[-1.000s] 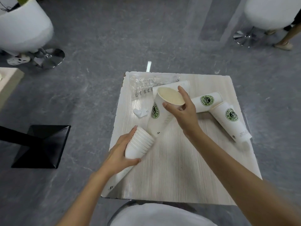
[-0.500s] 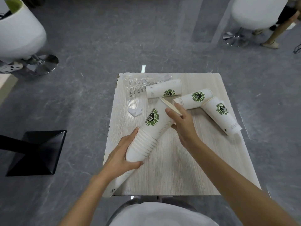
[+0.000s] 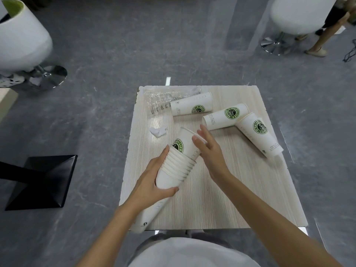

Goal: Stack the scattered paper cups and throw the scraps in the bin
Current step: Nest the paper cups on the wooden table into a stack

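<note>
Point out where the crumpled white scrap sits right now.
In the head view the crumpled white scrap lies on the left part of the table, between the clear plastic wrapper beyond it and the cup stack in the left hand.

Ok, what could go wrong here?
The lower end of the stack hangs past the table edge; if the left hand loosens, it may drop. The top cup, held by the right hand, sits partly in; hard pushing could crush its rim. The rightmost loose cup lies near the edge and might roll off.
</note>
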{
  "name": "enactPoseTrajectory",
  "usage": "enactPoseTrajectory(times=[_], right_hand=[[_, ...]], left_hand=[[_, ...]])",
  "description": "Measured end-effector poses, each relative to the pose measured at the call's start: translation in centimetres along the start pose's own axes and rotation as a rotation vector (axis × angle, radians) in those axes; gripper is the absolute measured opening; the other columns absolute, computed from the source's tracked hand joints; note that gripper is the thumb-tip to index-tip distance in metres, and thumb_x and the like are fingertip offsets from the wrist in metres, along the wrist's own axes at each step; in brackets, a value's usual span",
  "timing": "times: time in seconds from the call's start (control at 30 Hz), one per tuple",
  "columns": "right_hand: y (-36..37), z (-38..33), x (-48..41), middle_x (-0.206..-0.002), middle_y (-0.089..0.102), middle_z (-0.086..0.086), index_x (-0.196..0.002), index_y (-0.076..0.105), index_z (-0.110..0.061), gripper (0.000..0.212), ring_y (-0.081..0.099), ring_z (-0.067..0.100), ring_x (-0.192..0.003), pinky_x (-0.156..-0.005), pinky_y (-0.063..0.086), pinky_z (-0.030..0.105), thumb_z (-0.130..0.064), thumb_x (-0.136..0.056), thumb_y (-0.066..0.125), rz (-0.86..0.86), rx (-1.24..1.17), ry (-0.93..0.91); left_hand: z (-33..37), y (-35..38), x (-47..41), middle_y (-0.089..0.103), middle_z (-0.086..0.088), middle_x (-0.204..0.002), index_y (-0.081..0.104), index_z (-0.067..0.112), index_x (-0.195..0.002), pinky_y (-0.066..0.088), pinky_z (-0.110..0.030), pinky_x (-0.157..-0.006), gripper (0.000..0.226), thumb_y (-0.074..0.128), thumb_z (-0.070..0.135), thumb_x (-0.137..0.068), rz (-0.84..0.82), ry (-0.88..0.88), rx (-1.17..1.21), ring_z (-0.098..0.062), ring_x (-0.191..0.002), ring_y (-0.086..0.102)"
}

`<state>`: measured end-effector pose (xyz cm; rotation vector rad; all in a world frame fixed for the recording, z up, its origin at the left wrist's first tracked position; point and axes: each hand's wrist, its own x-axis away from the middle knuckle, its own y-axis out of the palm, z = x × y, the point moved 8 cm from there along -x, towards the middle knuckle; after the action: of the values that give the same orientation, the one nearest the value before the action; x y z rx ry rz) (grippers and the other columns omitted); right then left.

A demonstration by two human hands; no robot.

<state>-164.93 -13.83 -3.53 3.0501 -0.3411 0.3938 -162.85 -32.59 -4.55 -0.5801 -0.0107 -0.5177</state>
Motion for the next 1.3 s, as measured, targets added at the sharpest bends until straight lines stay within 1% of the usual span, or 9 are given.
enactPoseTrajectory(times=[0.13, 0.27, 0.37, 0.43, 0.63, 0.77, 0.93, 1.13, 1.3], right_hand=[[0.7, -1.3, 0.5, -0.142, 0.044, -0.016, -0.137, 0.045, -0.036, 0.041, 0.037, -0.001, -0.132, -0.110, 0.032, 0.029, -0.036, -0.096, 0.049, -0.039, 0.130, -0.156], [1.8, -1.0, 1.3, -0.142, 0.046, -0.013, -0.132, 0.051, -0.037, 0.040, 0.028, -0.001, -0.139, -0.107, 0.025, 0.020, -0.040, -0.093, 0.042, -0.067, 0.204, -0.211], [2.1, -0.7, 1.6, -0.138, 0.052, -0.014, -0.130, 0.053, -0.034, 0.037, 0.035, 0.004, -0.136, -0.110, 0.030, 0.027, -0.039, -0.096, 0.041, -0.074, 0.192, -0.229], [2.1, -0.6, 1.8, -0.135, 0.055, -0.010, -0.129, 0.056, -0.027, 0.037, 0.044, 0.006, -0.131, -0.110, 0.036, 0.032, -0.035, -0.097, 0.041, -0.066, 0.152, -0.228], [1.9, -0.6, 2.1, -0.124, 0.063, -0.004, -0.125, 0.061, -0.014, 0.032, 0.056, 0.005, -0.117, -0.097, 0.044, 0.019, -0.020, -0.100, 0.041, -0.085, 0.054, -0.190], [1.2, -1.0, 1.7, -0.118, 0.066, -0.005, -0.119, 0.064, -0.012, 0.028, 0.059, 0.003, -0.111, -0.089, 0.046, 0.014, -0.015, -0.098, 0.045, -0.042, 0.010, -0.194], [1.0, -1.1, 0.8, -0.113, 0.068, -0.002, -0.115, 0.065, -0.008, 0.025, 0.062, 0.006, -0.107, -0.086, 0.047, 0.016, -0.012, -0.095, 0.050, -0.031, 0.004, -0.206], [-0.3, -1.1, -0.7, -0.111, 0.068, -0.004, -0.113, 0.067, -0.009, 0.024, 0.061, 0.000, -0.103, -0.083, 0.047, 0.015, -0.013, -0.094, 0.053, -0.014, 0.008, -0.172], [-3.9, -1.1, -3.3, -0.097, 0.073, -0.001, -0.118, 0.065, -0.020, 0.026, 0.066, 0.009, -0.092, -0.092, 0.048, 0.026, -0.021, -0.095, 0.054, 0.034, 0.122, -0.179]], left_hand=[[0.6, -0.1, -0.3, 0.028, 0.049, -0.130, 0.004, 0.063, -0.144, 0.030, -0.011, -0.094, 0.107, 0.079, 0.043, -0.070, 0.010, 0.003, 0.025, 0.018, -0.123, 0.033], [1.1, 0.0, -0.9, 0.032, 0.045, -0.130, 0.006, 0.061, -0.145, 0.033, -0.015, -0.094, 0.105, 0.077, 0.048, -0.069, 0.006, 0.003, 0.041, 0.015, -0.123, 0.036], [1.2, 0.1, -1.2, 0.034, 0.039, -0.132, 0.007, 0.061, -0.145, 0.035, -0.018, -0.097, 0.105, 0.077, 0.048, -0.069, -0.001, -0.004, 0.047, 0.014, -0.123, 0.037], [1.3, 0.2, -1.4, 0.036, 0.033, -0.136, 0.008, 0.061, -0.145, 0.038, -0.025, -0.102, 0.104, 0.078, 0.047, -0.070, -0.012, -0.007, 0.052, 0.009, -0.126, 0.039], [1.5, 0.3, -2.1, 0.040, 0.021, -0.143, 0.011, 0.060, -0.146, 0.042, -0.040, -0.107, 0.103, 0.078, 0.045, -0.070, -0.056, 0.006, 0.035, -0.002, -0.129, 0.043], [1.5, 0.7, -2.7, 0.037, 0.024, -0.144, 0.009, 0.060, -0.146, 0.041, -0.039, -0.107, 0.105, 0.080, 0.039, -0.072, -0.065, 0.006, 0.028, 0.001, -0.129, 0.040], [2.0, 1.0, -4.0, 0.040, 0.022, -0.135, 0.003, 0.064, -0.143, 0.044, -0.033, -0.099, 0.110, 0.081, 0.047, -0.067, -0.049, -0.007, -0.014, 0.004, -0.121, 0.042], [2.5, 1.3, -5.4, 0.045, 0.019, -0.131, 0.005, 0.067, -0.141, 0.046, -0.042, -0.098, 0.105, 0.077, 0.054, -0.066, -0.046, -0.015, -0.022, -0.003, -0.117, 0.048], [2.4, 1.9, -6.6, 0.042, 0.020, -0.135, 0.004, 0.067, -0.141, 0.043, -0.040, -0.102, 0.106, 0.079, 0.050, -0.068, -0.079, -0.025, -0.014, -0.003, -0.120, 0.045]])
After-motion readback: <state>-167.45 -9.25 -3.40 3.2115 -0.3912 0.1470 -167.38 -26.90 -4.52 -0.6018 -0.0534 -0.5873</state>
